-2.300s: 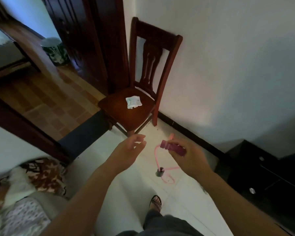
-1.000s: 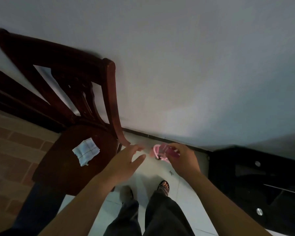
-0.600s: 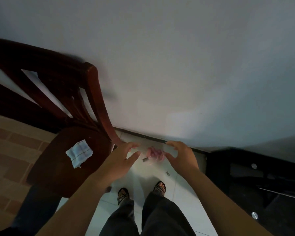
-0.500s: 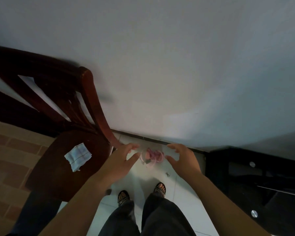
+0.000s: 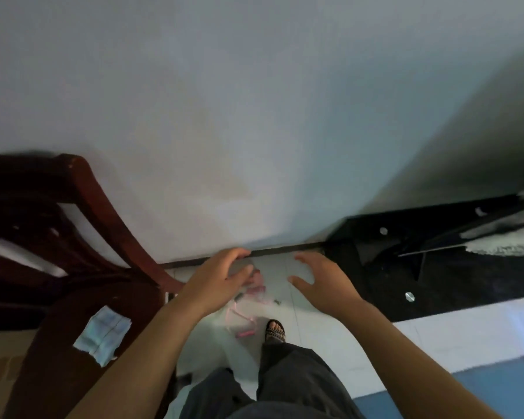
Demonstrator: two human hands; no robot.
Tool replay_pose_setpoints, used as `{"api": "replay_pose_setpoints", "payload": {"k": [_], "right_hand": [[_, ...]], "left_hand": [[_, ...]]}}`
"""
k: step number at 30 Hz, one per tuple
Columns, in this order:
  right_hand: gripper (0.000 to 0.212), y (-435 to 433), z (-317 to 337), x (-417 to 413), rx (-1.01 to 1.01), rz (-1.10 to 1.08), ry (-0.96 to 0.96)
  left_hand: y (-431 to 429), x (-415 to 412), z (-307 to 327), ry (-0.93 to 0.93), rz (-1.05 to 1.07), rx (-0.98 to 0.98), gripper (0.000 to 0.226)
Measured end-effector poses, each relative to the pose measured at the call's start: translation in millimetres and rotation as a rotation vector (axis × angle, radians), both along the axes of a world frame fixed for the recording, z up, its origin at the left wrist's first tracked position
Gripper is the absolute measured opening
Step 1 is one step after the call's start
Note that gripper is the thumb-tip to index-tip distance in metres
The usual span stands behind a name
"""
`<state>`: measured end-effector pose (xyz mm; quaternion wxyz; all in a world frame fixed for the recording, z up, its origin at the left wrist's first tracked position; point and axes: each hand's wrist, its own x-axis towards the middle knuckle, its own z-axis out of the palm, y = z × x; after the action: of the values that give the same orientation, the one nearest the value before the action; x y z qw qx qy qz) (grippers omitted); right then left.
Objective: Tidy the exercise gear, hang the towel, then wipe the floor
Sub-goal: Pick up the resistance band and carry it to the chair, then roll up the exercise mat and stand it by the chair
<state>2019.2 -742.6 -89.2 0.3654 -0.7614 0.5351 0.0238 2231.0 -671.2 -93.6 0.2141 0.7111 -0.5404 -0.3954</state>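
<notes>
Head cam: left hand [image 5: 221,279] and right hand [image 5: 324,285] are both out in front, fingers spread wide, holding nothing. The pink jump rope [image 5: 245,333] is down between them over the white floor [image 5: 451,334], near the floor's edge along the wall, just beside a sandaled foot [image 5: 275,329]. It's blurry, so I can't tell if it touches the left fingertips. A folded cloth [image 5: 103,334] sits on the chair [image 5: 103,204] seat.

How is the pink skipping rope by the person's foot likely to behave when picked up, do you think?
Probably floppy: the pink skipping rope shows as loose loops, so its cord should dangle. Likely light, given the thin cord. Its handles might swing.
</notes>
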Motion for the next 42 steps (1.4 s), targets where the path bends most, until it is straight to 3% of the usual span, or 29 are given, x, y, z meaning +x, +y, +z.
{"api": "replay_pose_setpoints", "payload": {"k": [10, 23, 31, 42], "right_hand": [[0.050, 136.3, 29.2, -14.1, -0.059, -0.321, 0.013], [0.050, 261.6, 32.0, -65.9, -0.020, -0.687, 0.053], [0.050, 322.3, 33.3, -127.8, -0.030, -0.839, 0.052], [0.049, 430.4, 32.8, -295.8, -0.120, -1.020, 0.047]], "left_hand": [[54.2, -3.5, -1.6, 0.037, -0.307, -0.004, 0.032], [101.5, -77.1, 16.7, -0.004, -0.719, 0.105, 0.041], [136.8, -169.9, 27.3, -0.035, -0.894, 0.054, 0.039], [217.9, -358.0, 23.7, -0.057, -1.071, -0.007, 0.037]]}}
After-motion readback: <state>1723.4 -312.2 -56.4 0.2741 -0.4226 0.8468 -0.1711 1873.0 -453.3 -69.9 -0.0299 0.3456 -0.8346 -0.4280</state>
